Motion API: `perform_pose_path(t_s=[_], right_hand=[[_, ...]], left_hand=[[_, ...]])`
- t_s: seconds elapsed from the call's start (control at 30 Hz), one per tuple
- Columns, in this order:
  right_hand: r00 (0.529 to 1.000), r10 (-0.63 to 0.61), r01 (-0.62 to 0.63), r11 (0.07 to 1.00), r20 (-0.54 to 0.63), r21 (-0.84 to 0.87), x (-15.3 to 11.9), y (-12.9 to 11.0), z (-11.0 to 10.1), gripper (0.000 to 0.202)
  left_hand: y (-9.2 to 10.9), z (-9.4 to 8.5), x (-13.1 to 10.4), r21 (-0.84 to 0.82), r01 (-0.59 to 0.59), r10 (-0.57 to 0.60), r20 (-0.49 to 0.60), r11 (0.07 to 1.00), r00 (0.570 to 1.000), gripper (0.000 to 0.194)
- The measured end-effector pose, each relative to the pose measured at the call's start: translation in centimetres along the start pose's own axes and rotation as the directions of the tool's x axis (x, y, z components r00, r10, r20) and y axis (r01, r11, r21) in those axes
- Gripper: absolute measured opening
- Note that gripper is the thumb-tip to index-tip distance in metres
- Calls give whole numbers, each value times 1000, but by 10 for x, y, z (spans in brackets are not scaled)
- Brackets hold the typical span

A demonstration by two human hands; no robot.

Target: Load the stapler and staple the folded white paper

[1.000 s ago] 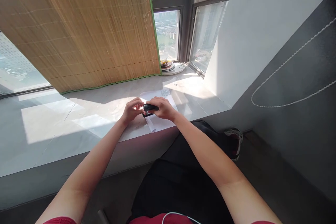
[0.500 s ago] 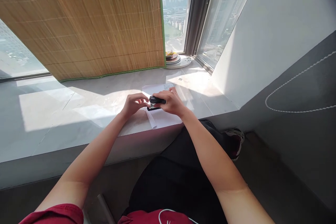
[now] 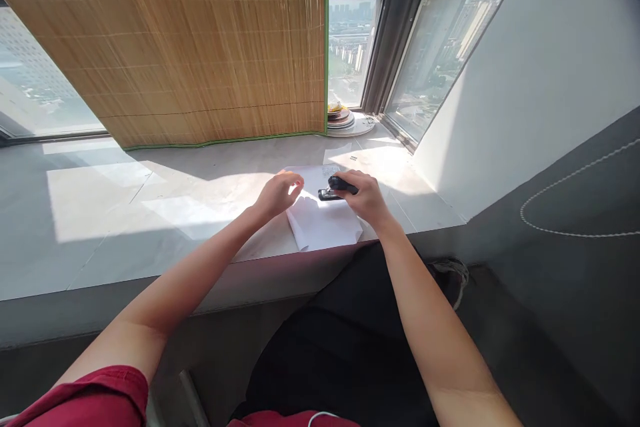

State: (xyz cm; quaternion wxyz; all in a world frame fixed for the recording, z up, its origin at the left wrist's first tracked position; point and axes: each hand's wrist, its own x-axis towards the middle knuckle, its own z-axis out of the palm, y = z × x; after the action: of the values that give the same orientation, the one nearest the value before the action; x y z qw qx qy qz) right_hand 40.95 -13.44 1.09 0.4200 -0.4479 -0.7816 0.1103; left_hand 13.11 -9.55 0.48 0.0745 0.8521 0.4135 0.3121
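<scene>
My right hand [image 3: 369, 199] grips a black stapler [image 3: 343, 184] from its right side, its jaws parted towards the left. The stapler is over white paper [image 3: 325, 223], which lies on the sill near its front edge. To the left of the stapler and apart from it is my left hand [image 3: 281, 193], thumb and index finger curled together in a pinch above the left side of the paper. Whatever may be between those fingertips is too small to make out. Print or a pattern shows on the paper's far part, and its near edge curls up.
A bamboo blind [image 3: 210, 47] hangs over the window at the back. Stacked plates [image 3: 341, 119] stand in the window corner on the pale sill [image 3: 100, 213]. Small strips [image 3: 353, 158] lie beyond the paper. A beaded cord [image 3: 550, 230] hangs at the right wall.
My left hand has come away from the stapler's front. My right hand has drawn the stapler rightward relative to it. More of the paper shows, and the view has shifted slightly.
</scene>
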Motion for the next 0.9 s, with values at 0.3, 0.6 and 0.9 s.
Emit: perform_pose_path(t_s=[0.3,0.6,0.9], right_hand=[[983,147,-166,968,-112,-191,-17,83,-41,32],[990,136,-132,987,38,-91,12,96,-32,29],[993,53,-39,990,103,-134,22,88,-22,28]], left_hand=[[3,58,46,68,-120,108,159,990,981,31],[-15,91,28,18,173,-174,129,985,976,71],[18,81,16,111,22,-28,54,994,998,51]])
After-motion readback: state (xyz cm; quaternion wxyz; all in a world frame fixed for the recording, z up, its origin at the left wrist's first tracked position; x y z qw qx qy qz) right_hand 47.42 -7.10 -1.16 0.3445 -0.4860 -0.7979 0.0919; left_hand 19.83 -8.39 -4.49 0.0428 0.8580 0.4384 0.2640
